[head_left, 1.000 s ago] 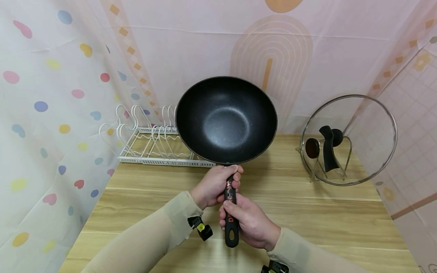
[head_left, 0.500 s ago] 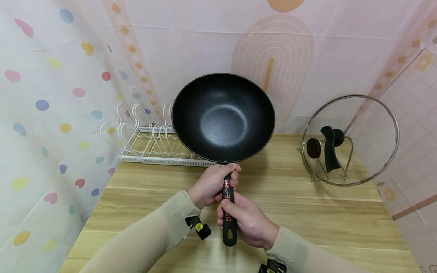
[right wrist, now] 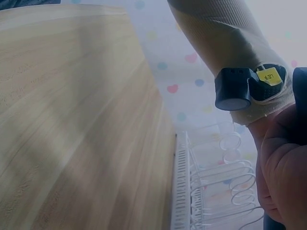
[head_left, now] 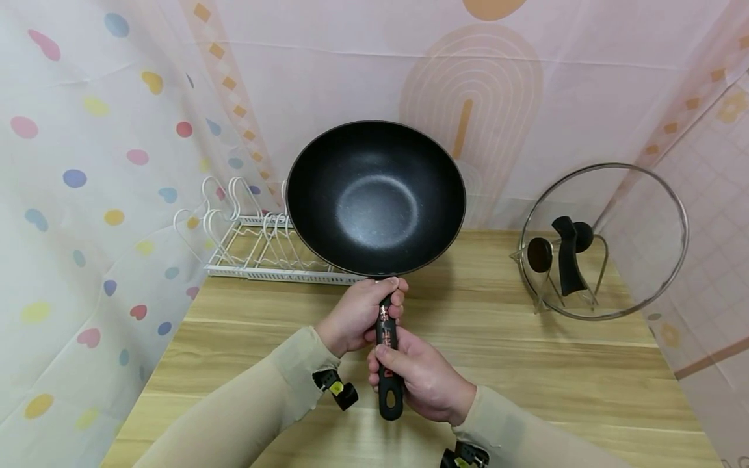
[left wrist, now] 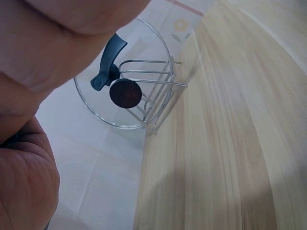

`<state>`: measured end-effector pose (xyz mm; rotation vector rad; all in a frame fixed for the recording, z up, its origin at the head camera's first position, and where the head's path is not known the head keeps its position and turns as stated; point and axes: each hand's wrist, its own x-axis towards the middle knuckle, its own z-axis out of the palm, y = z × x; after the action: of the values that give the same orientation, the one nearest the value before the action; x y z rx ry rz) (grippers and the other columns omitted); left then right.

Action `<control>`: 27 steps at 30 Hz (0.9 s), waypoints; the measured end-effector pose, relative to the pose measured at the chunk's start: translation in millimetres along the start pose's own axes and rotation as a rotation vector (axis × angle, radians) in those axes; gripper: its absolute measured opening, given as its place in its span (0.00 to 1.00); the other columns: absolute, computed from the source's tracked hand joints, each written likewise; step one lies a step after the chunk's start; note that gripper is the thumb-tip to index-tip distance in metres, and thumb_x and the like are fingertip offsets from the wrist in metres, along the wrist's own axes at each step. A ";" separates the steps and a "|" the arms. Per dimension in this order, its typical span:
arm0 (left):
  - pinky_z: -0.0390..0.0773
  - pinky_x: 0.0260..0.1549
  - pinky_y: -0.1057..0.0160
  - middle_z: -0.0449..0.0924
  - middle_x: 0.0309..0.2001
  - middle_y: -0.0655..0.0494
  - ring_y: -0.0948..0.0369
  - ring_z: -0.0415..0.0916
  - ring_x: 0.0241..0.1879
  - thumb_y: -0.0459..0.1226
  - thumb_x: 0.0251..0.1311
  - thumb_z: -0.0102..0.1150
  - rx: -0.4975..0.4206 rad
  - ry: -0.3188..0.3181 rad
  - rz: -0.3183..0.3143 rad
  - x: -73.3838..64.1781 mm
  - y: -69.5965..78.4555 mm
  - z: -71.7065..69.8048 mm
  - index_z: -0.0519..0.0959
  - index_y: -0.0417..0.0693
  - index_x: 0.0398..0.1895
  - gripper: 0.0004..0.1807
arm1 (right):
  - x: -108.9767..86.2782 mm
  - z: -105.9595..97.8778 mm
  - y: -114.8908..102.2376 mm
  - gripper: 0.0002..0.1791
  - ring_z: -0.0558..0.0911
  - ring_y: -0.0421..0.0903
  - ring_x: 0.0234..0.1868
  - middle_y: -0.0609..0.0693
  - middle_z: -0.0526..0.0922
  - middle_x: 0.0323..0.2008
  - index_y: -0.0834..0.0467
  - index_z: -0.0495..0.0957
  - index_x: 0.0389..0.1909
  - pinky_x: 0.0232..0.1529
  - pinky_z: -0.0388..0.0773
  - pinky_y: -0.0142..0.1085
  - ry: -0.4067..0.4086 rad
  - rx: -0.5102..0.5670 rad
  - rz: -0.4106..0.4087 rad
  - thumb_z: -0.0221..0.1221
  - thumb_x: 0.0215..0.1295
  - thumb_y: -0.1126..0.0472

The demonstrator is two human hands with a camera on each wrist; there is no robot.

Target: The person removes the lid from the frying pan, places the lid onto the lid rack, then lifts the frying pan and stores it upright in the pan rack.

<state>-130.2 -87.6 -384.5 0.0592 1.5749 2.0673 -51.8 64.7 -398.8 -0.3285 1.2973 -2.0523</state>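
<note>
A black wok (head_left: 377, 201) is held up above the table, its dark inside facing me and its long black handle (head_left: 390, 390) pointing toward me. My left hand (head_left: 359, 315) grips the handle close to the pan. Lower on the same handle, my right hand (head_left: 430, 374) holds on with its thumb laid across the top. Behind the wok and to its left stands a white wire dish rack (head_left: 275, 276), partly hidden by the pan. In the left wrist view, the left hand's curled fingers (left wrist: 53, 52) fill the upper left corner.
At the right, a glass lid (head_left: 638, 260) with a steel rim and black handle stands upright in a metal wire holder (head_left: 599, 266). The wooden table (head_left: 526, 364) lies beneath, with patterned curtains (head_left: 76, 214) behind and at the sides.
Wok and both hands have drifted slightly left and up in the head view, while the view itself has shifted a little. Both hands keep the same hold on the handle.
</note>
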 end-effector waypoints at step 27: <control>0.66 0.19 0.71 0.70 0.23 0.64 0.67 0.68 0.21 0.41 0.84 0.40 -0.058 -0.008 0.013 -12.3 8.2 -16.4 0.73 0.49 0.43 0.12 | 8.4 9.7 0.3 0.24 0.81 0.37 0.41 0.44 0.79 0.42 0.67 0.56 0.73 0.48 0.83 0.32 -0.072 0.018 -0.005 0.48 0.83 0.65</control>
<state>-128.5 -108.8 -378.8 0.0569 1.5122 2.1194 -52.7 52.3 -395.6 -0.3938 1.2357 -2.0364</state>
